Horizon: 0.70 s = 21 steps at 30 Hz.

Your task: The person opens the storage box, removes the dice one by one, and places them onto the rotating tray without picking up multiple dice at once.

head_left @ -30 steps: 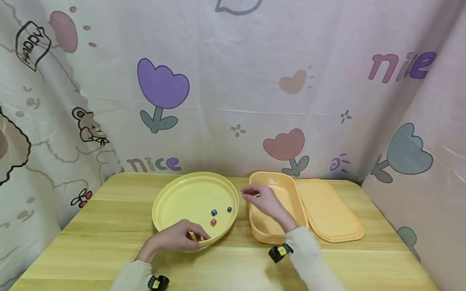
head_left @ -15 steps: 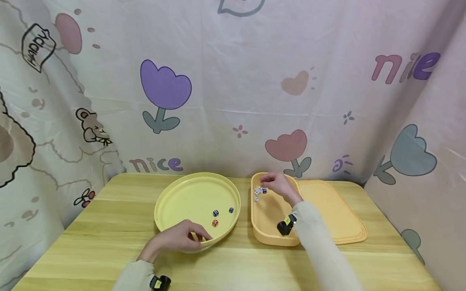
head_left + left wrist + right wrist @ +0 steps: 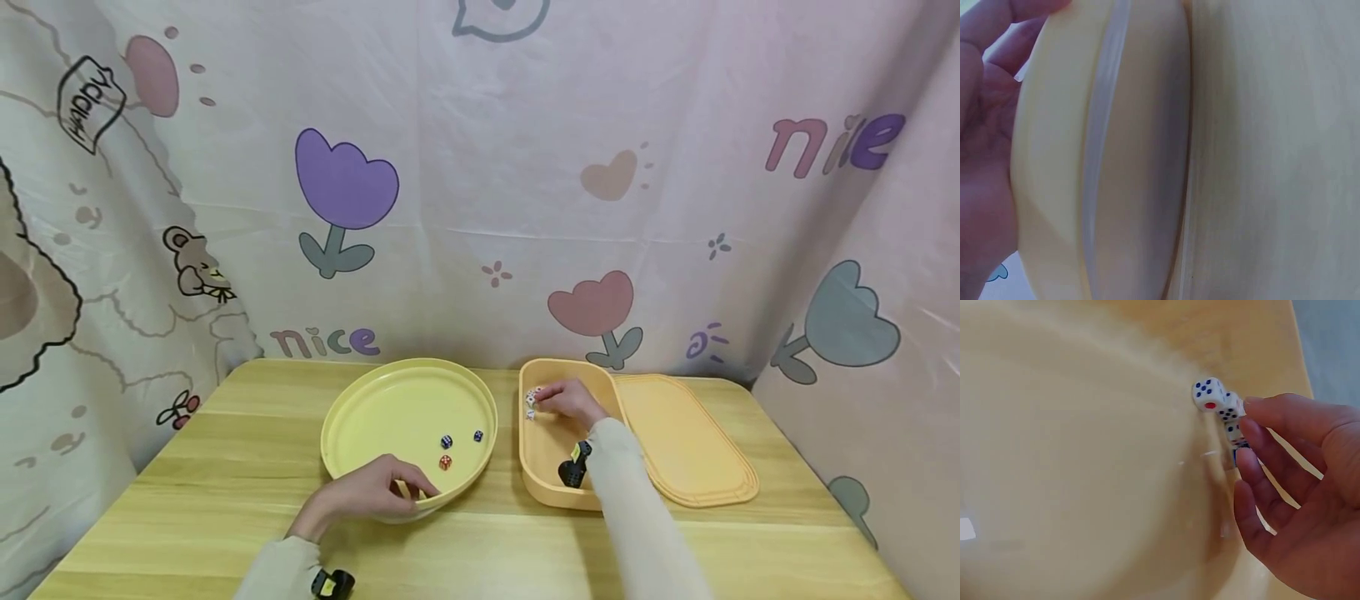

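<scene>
My left hand [image 3: 372, 490] grips the near rim of a round yellow tray [image 3: 367, 387], fingers over its edge. In the tray lie two dark blue dice, one left [image 3: 447, 442] and one right [image 3: 478, 436], and a red die [image 3: 446, 462]. My right hand [image 3: 573, 402] reaches into an orange rectangular box [image 3: 551, 479], its bent fingertips at a cluster of dice. Against the box wall, a white die [image 3: 1208, 395] sits beside more white dice and a blue die [image 3: 1241, 452]. The fingers partly cover the cluster; whether they pinch a die is unclear.
An orange lid [image 3: 693, 442] lies flat on the wooden table [image 3: 187, 492], right of the box. A printed curtain [image 3: 465, 167] hangs behind the table and at both sides. The tray stands left of the box, with a narrow gap between.
My right hand moved from the gap beside the tray over into the box, then lowered to the dice by its far left wall. My left hand keeps its grip on the tray rim.
</scene>
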### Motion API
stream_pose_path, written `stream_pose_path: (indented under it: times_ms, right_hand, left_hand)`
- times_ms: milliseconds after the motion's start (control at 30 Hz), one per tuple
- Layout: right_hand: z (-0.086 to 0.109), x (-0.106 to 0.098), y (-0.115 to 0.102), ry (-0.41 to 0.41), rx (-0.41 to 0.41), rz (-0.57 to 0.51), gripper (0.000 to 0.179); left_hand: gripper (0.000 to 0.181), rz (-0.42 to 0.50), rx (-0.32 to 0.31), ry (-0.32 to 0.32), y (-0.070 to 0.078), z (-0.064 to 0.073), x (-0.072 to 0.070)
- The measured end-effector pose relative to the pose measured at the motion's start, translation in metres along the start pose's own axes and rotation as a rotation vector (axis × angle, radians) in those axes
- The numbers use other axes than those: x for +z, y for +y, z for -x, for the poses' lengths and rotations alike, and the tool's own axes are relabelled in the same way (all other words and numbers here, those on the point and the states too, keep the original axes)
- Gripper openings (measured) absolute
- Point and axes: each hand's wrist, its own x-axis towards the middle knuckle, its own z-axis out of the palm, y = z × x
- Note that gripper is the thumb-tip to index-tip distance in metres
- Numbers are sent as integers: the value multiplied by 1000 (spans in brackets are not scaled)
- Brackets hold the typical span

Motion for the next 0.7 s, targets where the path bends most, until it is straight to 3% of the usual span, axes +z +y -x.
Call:
stream_pose_path:
  times_ms: [167, 700]
  right_hand:
    - [0, 8, 2, 2, 44, -31, 23]
    - [-1, 16, 0, -11, 63, 71, 19]
  left_hand:
    - [28, -9, 4, -2, -2, -1, 0]
    - [27, -12, 7, 5, 0, -1, 0]
